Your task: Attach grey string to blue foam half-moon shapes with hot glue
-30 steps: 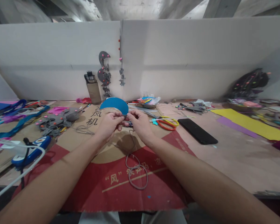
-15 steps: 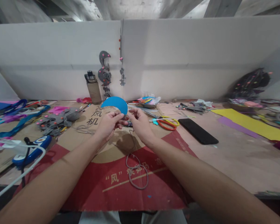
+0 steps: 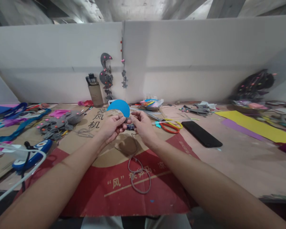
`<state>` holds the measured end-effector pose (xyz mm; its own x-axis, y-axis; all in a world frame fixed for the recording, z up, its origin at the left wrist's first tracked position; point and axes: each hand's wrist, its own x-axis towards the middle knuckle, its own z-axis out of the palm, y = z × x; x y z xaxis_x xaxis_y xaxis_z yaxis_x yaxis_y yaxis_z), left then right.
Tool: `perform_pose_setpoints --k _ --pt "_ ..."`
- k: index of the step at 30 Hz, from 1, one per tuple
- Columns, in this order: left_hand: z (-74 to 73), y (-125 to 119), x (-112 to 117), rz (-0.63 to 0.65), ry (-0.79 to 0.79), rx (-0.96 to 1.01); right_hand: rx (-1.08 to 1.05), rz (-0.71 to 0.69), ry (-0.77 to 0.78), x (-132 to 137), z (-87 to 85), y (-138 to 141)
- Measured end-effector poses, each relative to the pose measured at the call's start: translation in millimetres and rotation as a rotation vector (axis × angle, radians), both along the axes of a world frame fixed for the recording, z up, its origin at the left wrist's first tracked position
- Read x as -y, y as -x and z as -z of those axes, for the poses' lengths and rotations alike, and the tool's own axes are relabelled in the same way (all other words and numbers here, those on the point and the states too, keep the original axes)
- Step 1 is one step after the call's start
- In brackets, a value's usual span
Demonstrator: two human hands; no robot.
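Observation:
Over the cardboard, my two hands meet with their fingertips almost touching. My left hand (image 3: 114,127) is closed in a pinch at the lower edge of a round blue disc (image 3: 120,107), whose near part looks brownish. My right hand (image 3: 143,125) is also closed, thumb against fingers, beside the disc's right edge. From between the hands a thin grey cord (image 3: 141,192) runs down and lies in loops on the red cardboard (image 3: 90,194). What exactly sits between the fingertips is too small to make out. A round shadow falls below the hands.
Scissors with red and yellow handles (image 3: 170,126) lie right of my hands, then a black phone (image 3: 201,134). A bottle (image 3: 94,92) stands at the back. Grey felt pieces (image 3: 59,124) and a blue-and-white tool with a cable (image 3: 33,156) lie left. Yellow sheets (image 3: 257,125) lie right.
The blue disc has tilted and shifted slightly, showing a little smaller. Both hands keep nearly the same pinched pose, and the cord loops lie as before.

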<state>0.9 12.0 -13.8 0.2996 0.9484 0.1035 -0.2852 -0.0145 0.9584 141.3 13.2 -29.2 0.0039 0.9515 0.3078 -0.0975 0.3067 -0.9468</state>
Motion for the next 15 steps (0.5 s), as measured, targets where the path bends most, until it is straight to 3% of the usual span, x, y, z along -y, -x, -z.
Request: perform_pose_setpoints --k 5,8,12,15 --pt "0.1 2.5 -0.6 0.128 0.05 0.015 -0.078 -0.126 -0.056 2.9 -5.2 -0.4" --pt "0.2 2.9 -0.8 0.124 0.071 0.04 -0.071 -0.16 -0.096 2.9 -5.5 0.0" --pt "0.5 1.2 -0.6 0.044 0.027 0.032 -0.034 -0.143 -0.116 1.1 -2.6 0.4" --pt "-0.9 -0.9 1.9 0.049 -0.022 0.023 -0.002 -0.05 -0.123 0.3 -1.7 0.0"
